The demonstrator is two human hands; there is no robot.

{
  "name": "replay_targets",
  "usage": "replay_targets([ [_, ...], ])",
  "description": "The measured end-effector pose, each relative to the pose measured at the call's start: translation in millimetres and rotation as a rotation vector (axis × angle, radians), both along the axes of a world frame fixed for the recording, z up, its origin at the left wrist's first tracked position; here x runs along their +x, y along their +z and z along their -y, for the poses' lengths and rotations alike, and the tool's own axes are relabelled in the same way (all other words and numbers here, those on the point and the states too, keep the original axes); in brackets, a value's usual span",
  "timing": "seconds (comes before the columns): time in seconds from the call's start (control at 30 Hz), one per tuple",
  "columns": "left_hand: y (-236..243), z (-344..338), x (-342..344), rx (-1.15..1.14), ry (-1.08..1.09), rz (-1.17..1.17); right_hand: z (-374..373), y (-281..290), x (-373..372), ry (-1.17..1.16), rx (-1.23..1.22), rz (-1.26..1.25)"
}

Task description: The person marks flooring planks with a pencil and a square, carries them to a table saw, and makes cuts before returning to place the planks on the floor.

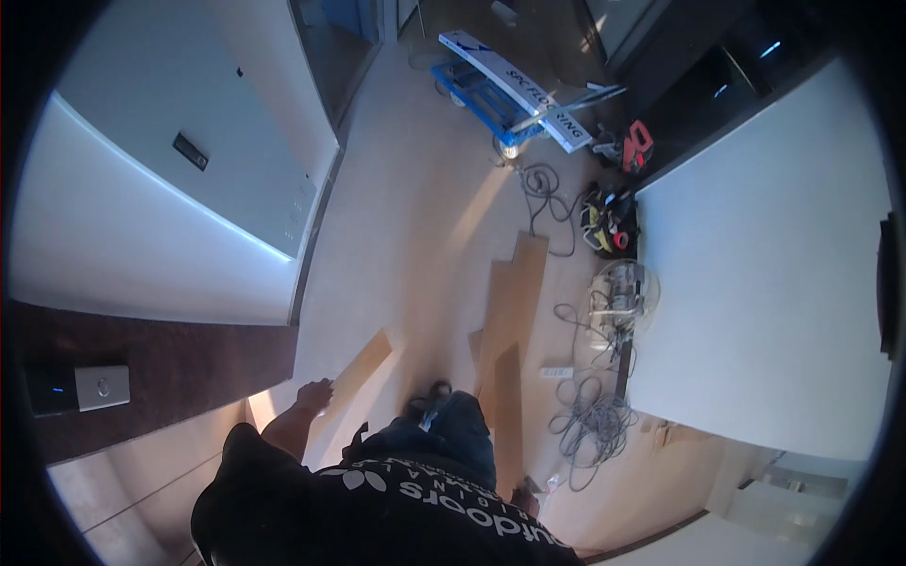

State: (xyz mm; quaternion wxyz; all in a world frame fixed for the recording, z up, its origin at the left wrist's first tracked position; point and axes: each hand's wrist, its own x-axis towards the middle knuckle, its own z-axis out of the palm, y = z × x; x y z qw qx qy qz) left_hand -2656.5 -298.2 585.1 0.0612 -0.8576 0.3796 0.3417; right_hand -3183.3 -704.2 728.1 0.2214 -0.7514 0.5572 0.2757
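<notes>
My left hand [315,396] is closed around the edge of a light wood-look flooring plank [363,364], which slants away from my left side. On my right, a darker brown flooring plank [509,406] runs from beside my leg out over other boards. My right hand [526,500] is at its near end and appears to grip it, though my shirt and the plank hide most of its fingers. Several flooring planks [517,292] lie on the floor ahead, partly overlapping.
A blue platform cart [481,108] carries a long white carton [519,90] at the far end. Coiled grey cables [595,424], a power tool [618,292] and a tool bag [612,222] lie along the right wall. A dark brown ledge [189,373] stands at the left.
</notes>
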Motion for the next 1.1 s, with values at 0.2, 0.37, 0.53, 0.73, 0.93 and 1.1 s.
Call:
replay_targets([
  [0.2,59.5,74.3,39.7,0.117,0.305,-0.104,129.1,-9.8,114.2,0.103,-0.005,0.004],
  [0.37,111.7,142.0,81.7,0.062,0.524,-0.052,249.4,-17.9,276.8,0.28,0.0,0.135],
  [0.53,102.8,231.5,156.9,-0.017,0.793,-0.039,379.3,-5.8,484.8,0.487,-0.167,0.221],
  [0.73,61.0,322.2,280.2,-0.024,0.99,-0.04,475.2,35.3,726.4,0.459,-0.144,0.292],
  [0.93,62.2,425.8,467.7,-0.109,1.078,-0.186,581.4,52.5,889.2,0.422,-0.088,0.318],
  [1.1,76.2,480.9,657.2,-0.037,1.078,-0.153,619.1,59.6,1042.5,0.667,-0.214,0.424],
])
